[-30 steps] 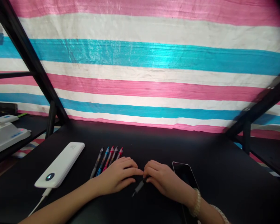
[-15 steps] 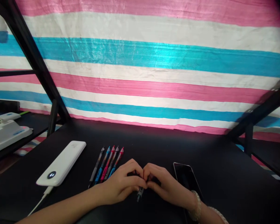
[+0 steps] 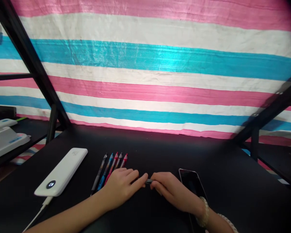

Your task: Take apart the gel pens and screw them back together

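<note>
Left hand [image 3: 124,186] and right hand [image 3: 169,191] met over the middle of the black table [image 3: 215,161], fingertips close together. Between them: a dark grey pen [image 3: 149,181], only a short piece visible, lying roughly crosswise in view, the rest hidden by the fingers. Left fingers pinched its left end, thumb out of sight; right fingers grasped its other end, index above and thumb below. Could not tell whether the pen touched the table.

Row of five pens [image 3: 102,173] lay side by side just beyond the left hand, slanted, tips of black, blue and red pointing away from the person; left hand and wrist covered the near parts of some. White power bank [image 3: 63,171] lay flat farther left, round display lit, digits too small to read, white cable [image 3: 36,216] plugged into its near end. Phone [image 3: 192,183], screen dark, lay on the right, partly behind the right hand and wrist; contact unclear. Pale beaded bracelet [image 3: 203,212] on the right wrist, another strand up the forearm.

Striped pink, white and blue sheet [image 3: 145,94] hung behind the table, black frame bars [image 3: 31,61] at both sides. White power strip [image 3: 12,142] sat at far left.
</note>
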`<state>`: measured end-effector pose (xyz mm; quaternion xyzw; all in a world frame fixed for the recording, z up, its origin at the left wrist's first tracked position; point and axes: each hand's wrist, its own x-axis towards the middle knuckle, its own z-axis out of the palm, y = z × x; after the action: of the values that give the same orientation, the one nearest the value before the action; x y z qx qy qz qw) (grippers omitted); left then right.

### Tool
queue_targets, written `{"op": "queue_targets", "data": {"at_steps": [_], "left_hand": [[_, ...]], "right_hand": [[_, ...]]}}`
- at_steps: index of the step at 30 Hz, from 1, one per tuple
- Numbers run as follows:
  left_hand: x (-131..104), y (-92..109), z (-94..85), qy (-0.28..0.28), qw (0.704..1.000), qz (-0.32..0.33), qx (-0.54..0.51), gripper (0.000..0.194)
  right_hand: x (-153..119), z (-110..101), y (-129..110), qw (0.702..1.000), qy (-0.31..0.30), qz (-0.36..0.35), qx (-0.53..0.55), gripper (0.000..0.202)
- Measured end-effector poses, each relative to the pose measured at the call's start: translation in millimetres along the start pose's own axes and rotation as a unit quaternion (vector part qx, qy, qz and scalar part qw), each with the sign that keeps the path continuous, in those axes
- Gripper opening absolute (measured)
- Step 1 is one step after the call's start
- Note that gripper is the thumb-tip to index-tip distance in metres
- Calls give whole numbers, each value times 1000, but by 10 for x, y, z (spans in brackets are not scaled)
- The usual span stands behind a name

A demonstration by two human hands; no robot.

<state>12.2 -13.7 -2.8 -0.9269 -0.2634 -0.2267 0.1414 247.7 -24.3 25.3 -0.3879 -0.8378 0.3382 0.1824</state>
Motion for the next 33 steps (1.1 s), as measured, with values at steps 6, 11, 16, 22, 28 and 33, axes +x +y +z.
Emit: {"op": "queue_targets", "data": {"at_steps": [6, 11, 16, 22, 28, 33], "left_hand": [[13, 87, 5, -171, 972, -133, -92, 31], [23, 41, -80, -131, 925, -217, -282, 21], [17, -67, -108, -20, 869, -315, -382, 20], [23, -96, -80, 62, 770, -393, -498, 25], [70, -90, -89, 106, 702, -424, -563, 29], [59, -76, -74, 117, 668, -431, -595, 32]], "right_hand": [[2, 68, 117, 991, 66, -36, -114, 19], [-5, 22, 154, 989, 120, -57, -62, 15], [11, -79, 151, 983, 180, 24, 10, 16], [21, -87, 120, 982, 178, 44, 51, 17], [27, -87, 184, 975, 176, 50, 129, 40], [38, -64, 217, 971, 184, 65, 135, 46]]}}
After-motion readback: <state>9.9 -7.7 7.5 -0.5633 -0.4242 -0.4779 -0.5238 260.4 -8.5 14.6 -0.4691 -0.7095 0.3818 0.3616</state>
